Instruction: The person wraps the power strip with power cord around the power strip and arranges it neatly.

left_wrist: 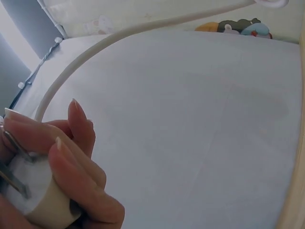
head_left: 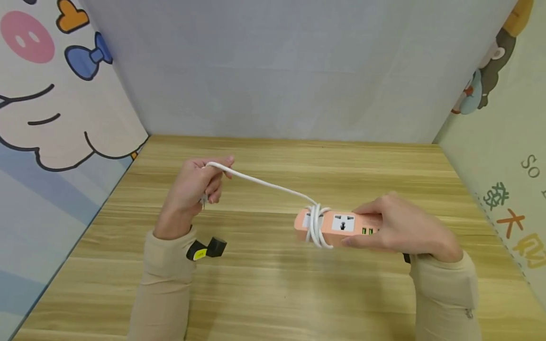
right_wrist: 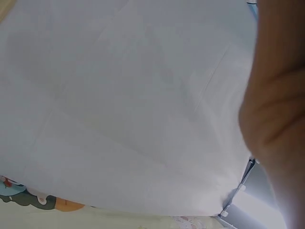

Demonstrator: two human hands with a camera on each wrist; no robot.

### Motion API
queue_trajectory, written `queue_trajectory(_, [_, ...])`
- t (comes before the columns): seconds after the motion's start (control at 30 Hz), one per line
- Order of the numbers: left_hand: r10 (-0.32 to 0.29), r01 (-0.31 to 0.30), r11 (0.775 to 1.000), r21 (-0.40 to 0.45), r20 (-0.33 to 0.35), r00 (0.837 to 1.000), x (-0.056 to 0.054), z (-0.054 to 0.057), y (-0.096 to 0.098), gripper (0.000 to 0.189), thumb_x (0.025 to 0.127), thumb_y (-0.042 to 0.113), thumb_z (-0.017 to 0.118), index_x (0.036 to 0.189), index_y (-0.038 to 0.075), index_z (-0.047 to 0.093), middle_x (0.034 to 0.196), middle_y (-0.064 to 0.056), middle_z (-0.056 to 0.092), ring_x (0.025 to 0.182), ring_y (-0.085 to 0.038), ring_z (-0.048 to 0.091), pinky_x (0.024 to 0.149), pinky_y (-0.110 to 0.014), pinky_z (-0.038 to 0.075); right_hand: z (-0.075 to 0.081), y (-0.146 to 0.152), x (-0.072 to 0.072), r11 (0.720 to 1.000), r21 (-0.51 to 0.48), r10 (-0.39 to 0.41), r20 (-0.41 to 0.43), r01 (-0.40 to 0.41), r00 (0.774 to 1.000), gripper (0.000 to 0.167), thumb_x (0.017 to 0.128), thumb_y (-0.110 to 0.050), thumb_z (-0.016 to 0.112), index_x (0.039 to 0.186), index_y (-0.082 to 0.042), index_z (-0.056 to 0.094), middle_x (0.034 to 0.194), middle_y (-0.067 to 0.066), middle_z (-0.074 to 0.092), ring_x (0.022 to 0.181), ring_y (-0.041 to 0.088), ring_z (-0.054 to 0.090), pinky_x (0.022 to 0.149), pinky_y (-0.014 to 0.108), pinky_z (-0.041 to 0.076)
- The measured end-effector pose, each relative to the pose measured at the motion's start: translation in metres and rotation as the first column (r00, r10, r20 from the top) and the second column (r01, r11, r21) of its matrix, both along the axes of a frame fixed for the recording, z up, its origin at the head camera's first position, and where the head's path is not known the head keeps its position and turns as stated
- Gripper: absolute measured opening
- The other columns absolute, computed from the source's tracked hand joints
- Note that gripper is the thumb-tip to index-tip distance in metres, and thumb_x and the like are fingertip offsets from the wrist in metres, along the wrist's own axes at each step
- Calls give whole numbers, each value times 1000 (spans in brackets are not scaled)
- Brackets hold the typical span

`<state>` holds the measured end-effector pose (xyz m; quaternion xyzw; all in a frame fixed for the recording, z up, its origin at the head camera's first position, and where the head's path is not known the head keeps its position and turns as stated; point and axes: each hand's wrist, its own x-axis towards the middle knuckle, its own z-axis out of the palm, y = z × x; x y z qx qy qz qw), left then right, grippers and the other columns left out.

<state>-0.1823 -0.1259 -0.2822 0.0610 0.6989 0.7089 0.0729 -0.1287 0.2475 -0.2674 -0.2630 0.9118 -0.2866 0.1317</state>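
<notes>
An orange power strip [head_left: 330,227] with white sockets and green USB ports is held above the table by my right hand [head_left: 396,227], thumb on the near side and fingers on the far side. White cord [head_left: 314,225] is wound several times round the strip's left part. From there a free length of cord [head_left: 264,183] runs to my left hand [head_left: 198,184]. In the left wrist view, my curled left fingers [left_wrist: 81,186] hold a white plug [left_wrist: 40,191] with metal prongs. The right wrist view shows only part of the right hand [right_wrist: 279,114]; the strip is out of sight there.
Beneath both hands lies a wood-grain table [head_left: 256,293]. A plain pale wall [head_left: 281,71] rises at its far edge. Cartoon-printed panels stand at the left [head_left: 64,94] and right [head_left: 503,142]. A black wrist-camera piece [head_left: 216,246] sticks out from the left cuff.
</notes>
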Motion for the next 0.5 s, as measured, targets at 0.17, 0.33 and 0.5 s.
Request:
queue_trajectory(0.17, [-52, 50, 997, -50, -28, 998, 3, 2, 1, 34, 103, 21, 61, 73, 11, 73, 42, 3, 36, 36, -11, 38, 39, -26, 35, -2, 3, -4, 999, 3, -47, -54, 47, 997, 29, 79, -51, 84, 90, -25, 77, 66, -14, 64, 52, 4, 49, 50, 24, 44])
queue_trajectory(0.33, [-141, 129, 983, -132, -83, 987, 10, 6, 2, 27, 102, 20, 63, 84, 5, 76, 42, 1, 41, 36, -14, 39, 39, -29, 35, -5, 4, -7, 998, 12, -60, -61, 61, 996, 27, 79, -48, 85, 88, -24, 76, 64, -14, 63, 51, 5, 48, 50, 24, 43])
queue_trajectory(0.5, [-311, 271, 936, -223, -167, 936, 17, 8, -2, 22, 100, 13, 63, 93, -4, 76, 44, 1, 46, 36, -15, 41, 35, -31, 34, -5, 6, -8, 997, 24, -75, -54, 76, 996, 29, 78, -50, 85, 87, -24, 76, 64, -13, 62, 51, 5, 48, 50, 24, 42])
